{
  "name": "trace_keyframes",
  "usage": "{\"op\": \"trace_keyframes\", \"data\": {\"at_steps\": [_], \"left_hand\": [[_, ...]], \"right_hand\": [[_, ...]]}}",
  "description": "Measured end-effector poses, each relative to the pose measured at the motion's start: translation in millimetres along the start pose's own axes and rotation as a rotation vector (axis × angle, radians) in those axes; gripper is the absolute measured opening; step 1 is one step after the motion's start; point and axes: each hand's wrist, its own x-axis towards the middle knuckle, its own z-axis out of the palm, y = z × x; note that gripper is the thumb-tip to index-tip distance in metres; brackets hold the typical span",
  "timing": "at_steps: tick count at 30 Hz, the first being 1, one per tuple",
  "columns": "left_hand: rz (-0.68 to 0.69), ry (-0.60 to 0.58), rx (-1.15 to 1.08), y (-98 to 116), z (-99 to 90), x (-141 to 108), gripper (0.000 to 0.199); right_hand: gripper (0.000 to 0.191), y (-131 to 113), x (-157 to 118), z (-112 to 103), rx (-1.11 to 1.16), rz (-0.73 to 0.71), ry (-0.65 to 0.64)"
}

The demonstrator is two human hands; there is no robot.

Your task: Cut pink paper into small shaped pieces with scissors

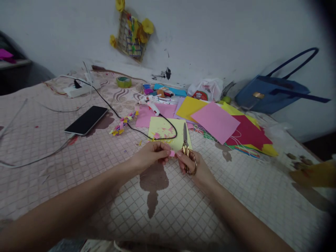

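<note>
Between the fingertips of my left hand (pixel 157 153) is a small pink piece of paper (pixel 172 153). My right hand (pixel 193 164) has a pair of gold-handled scissors (pixel 185 140) hooked on it, blades pointing away from me. Its thumb and finger are at the right edge of the pink piece; whether they pinch it too I cannot tell. Just beyond my hands lies a pale yellow sheet (pixel 181 126) scattered with pink and yellow scraps. Farther left is a strand of small coloured paper pieces (pixel 123 123).
A white glue gun (pixel 152 105) with a black cord lies behind the yellow sheet. Coloured sheets (pixel 215 120) and strings are at the right, near a blue bag (pixel 273 92). At the left are a phone (pixel 86 120) on a cable, a power strip (pixel 81 89) and green tape (pixel 124 82).
</note>
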Motion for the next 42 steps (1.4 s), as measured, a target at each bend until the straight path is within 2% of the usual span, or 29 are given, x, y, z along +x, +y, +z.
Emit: {"op": "trace_keyframes", "data": {"at_steps": [4,6,9,13,17,23,28,34,42], "left_hand": [[0.009,0.006,-0.157,-1.6,-1.8,1.3,0.012],[0.022,0.02,-0.273,-1.4,-4.3,3.0,0.012],[0.053,0.023,-0.437,-1.2,-9.6,6.5,0.01],[0.08,0.016,-0.576,-2.0,-14.7,10.3,0.004],[0.08,0.069,-0.645,-1.6,-15.0,11.1,0.001],[0.07,0.115,-0.658,-0.1,-14.3,10.1,0.014],[0.094,0.076,-0.613,-1.3,-13.7,8.7,0.01],[0.126,0.107,-0.567,0.4,-11.3,7.8,0.01],[0.176,0.082,-0.517,1.8,-10.2,7.5,0.011]], "right_hand": [[0.03,-0.1,-1.5,0.3,0.062,0.038,-0.023],[0.037,0.4,-2.2,0.1,0.164,0.091,-0.073],[0.052,0.5,-3.6,1.4,0.359,0.167,-0.23],[0.057,-0.1,-6.3,6.4,0.532,0.215,-0.467],[0.058,3.6,-8.1,10.4,0.582,0.23,-0.581],[0.058,13.4,-7.4,10.6,0.573,0.245,-0.569],[0.058,12.8,-6.9,10.2,0.575,0.249,-0.525],[0.056,5.0,-7.5,11.0,0.515,0.263,-0.47],[0.054,3.2,-8.7,10.0,0.504,0.274,-0.469]]}}
